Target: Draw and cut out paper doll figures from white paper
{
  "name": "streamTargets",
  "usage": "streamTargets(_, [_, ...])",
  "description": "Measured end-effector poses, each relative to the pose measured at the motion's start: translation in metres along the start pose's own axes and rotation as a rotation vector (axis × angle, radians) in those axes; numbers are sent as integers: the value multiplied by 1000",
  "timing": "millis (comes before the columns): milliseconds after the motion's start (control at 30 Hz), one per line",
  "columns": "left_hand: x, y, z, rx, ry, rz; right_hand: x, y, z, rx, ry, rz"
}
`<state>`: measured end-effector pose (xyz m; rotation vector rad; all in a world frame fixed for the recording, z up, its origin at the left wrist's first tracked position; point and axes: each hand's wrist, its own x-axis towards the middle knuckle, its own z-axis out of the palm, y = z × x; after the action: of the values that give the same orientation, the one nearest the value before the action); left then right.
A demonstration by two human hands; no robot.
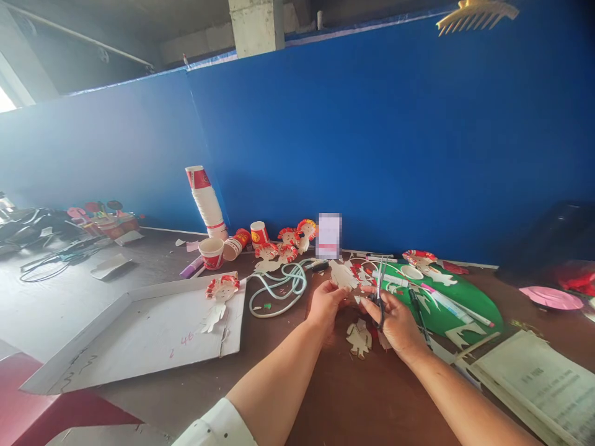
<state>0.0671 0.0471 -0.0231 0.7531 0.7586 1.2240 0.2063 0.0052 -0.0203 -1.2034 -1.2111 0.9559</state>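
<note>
My left hand [326, 301] is closed on a white paper cutout [343, 274] and holds it above the table. Beside it, my right hand [395, 319] grips dark-handled scissors [380, 296], their blades pointing up and away from me. A small white paper scrap [357, 300] shows near the right fingertips. Below and between my hands, a white doll-shaped paper cutout [359, 339] lies flat on the brown table [344, 402]. Part of the held cutout is hidden by my left fingers.
A white box lid [139, 334] with a paper-cup doll [220, 297] lies left. Behind are a coiled pale cable [279, 288], paper cups [212, 253] and a tall cup stack [207, 201]. Right are a green round sheet [483, 308] with markers and a booklet [534, 378]. A blue partition [348, 136] stands behind.
</note>
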Motion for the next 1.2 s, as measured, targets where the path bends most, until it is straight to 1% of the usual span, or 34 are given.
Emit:
streamTargets(133, [-1,1,1,10,32,-8,-1,-2,0,-36,2,12])
streamTargets(267, [1,1,0,20,9,16,-2,-3,0,-54,-2,6])
streamTargets(567, [1,0,-2,11,3,36,-3,-9,3,-89,-32,-8])
streamTargets(800, [2,3,-2,-5,12,19,-4,-8,2,-115,-39,21])
streamTargets(867, [3,4,-3,-3,6,15,-5,-9,0,-128,-47,55])
streamTargets(1000, [6,5,-5,-3,-26,64,-9,-13,-1,-13,-154,187])
streamTargets(1100, [9,5,-6,-17,-46,107,-14,-16,4,90,-256,234])
streamTargets(1200, [10,6,-6,-47,-55,102,-20,-21,10,135,-359,276])
